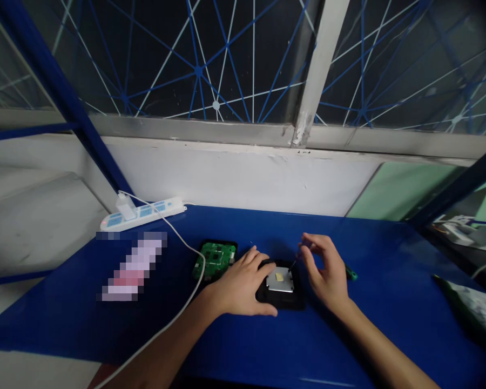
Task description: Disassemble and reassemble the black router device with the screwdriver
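Observation:
A black case (pixel 294 301) lies on the blue table, with a silver metal plate (pixel 285 283) set in it. A small yellowish square pad (pixel 279 276) sits on the plate. My left hand (pixel 245 283) steadies the case from its left side, thumb along the near edge and index finger at the far left corner. In the pinched fingers of my right hand (pixel 324 267) is a thin screwdriver (pixel 293 265), its tip at the plate's far right corner; its handle is mostly hidden. Left of my left hand, a green circuit board (pixel 216 258) rests in a black shell.
A white power strip (pixel 162 206) with a plugged-in charger lies at the back left; its white cable (pixel 182 308) crosses my left forearm. A blurred-out pinkish item (pixel 135 267) is at left. Beyond my right hand shows a green object (pixel 351 273). A shiny bag (pixel 470 308) lies far right.

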The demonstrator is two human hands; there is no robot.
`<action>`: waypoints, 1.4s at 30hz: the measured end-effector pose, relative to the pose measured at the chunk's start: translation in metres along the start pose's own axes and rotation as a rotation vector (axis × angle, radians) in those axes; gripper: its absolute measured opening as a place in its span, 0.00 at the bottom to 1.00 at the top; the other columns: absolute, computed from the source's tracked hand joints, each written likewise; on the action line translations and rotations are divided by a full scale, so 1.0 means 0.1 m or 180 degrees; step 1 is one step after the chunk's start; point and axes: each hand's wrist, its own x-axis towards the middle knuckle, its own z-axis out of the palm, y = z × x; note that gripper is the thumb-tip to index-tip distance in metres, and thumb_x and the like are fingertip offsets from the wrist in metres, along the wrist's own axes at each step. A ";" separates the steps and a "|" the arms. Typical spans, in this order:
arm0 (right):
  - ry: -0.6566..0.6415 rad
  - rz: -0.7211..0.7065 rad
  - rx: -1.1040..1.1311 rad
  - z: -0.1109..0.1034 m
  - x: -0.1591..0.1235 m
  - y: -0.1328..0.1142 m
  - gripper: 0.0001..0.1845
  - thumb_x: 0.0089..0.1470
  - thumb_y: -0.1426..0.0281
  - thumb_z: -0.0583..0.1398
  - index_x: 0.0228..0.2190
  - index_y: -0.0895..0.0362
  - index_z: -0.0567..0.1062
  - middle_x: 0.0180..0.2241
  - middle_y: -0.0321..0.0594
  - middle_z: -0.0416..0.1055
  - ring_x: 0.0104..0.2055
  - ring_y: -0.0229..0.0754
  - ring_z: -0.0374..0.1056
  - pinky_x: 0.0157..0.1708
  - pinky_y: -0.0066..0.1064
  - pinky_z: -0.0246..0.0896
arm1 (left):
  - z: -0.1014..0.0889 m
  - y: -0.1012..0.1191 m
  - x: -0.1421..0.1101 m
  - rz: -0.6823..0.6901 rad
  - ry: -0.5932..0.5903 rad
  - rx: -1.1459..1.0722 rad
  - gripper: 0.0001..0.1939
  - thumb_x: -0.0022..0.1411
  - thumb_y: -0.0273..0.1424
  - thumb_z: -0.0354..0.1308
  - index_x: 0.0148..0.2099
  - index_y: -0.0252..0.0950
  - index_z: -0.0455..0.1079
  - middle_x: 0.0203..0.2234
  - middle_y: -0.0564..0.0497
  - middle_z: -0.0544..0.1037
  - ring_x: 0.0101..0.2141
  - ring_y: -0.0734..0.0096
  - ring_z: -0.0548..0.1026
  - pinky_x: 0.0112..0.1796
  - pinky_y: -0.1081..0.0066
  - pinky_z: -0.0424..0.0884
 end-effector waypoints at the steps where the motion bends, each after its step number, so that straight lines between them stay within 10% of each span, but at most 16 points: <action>1: -0.0014 0.0085 0.0073 0.00 -0.01 0.01 0.18 0.64 0.76 0.57 0.54 0.50 0.70 0.44 0.42 0.71 0.39 0.41 0.73 0.38 0.38 0.73 | 0.00 0.00 0.00 0.0003 -0.0002 -0.0005 0.50 0.50 0.56 0.70 0.68 0.43 0.57 0.64 0.41 0.63 0.68 0.33 0.49 0.62 0.39 0.58; 20: 0.0165 0.0570 0.0290 0.07 -0.06 0.19 0.17 0.65 0.70 0.57 0.54 0.50 0.68 0.46 0.44 0.68 0.45 0.45 0.74 0.45 0.45 0.75 | -0.06 0.04 -0.02 0.0302 0.0236 0.0086 0.42 0.51 0.55 0.69 0.63 0.42 0.65 0.57 0.43 0.70 0.65 0.40 0.59 0.66 0.44 0.53; 30: 0.0076 0.0551 0.0327 0.11 -0.05 0.20 0.11 0.65 0.69 0.58 0.49 0.53 0.69 0.44 0.43 0.69 0.44 0.46 0.77 0.45 0.43 0.75 | -0.03 0.02 0.08 0.0236 0.0493 0.0343 0.30 0.73 0.53 0.43 0.64 0.39 0.66 0.63 0.45 0.69 0.66 0.51 0.59 0.66 0.49 0.52; 42: 0.0145 0.0482 0.0503 0.10 -0.05 0.15 0.10 0.65 0.68 0.58 0.48 0.52 0.69 0.44 0.43 0.68 0.44 0.46 0.77 0.44 0.44 0.77 | -0.04 -0.04 0.12 0.0204 0.0514 0.0382 0.30 0.74 0.53 0.43 0.66 0.39 0.65 0.62 0.47 0.71 0.65 0.51 0.59 0.65 0.50 0.55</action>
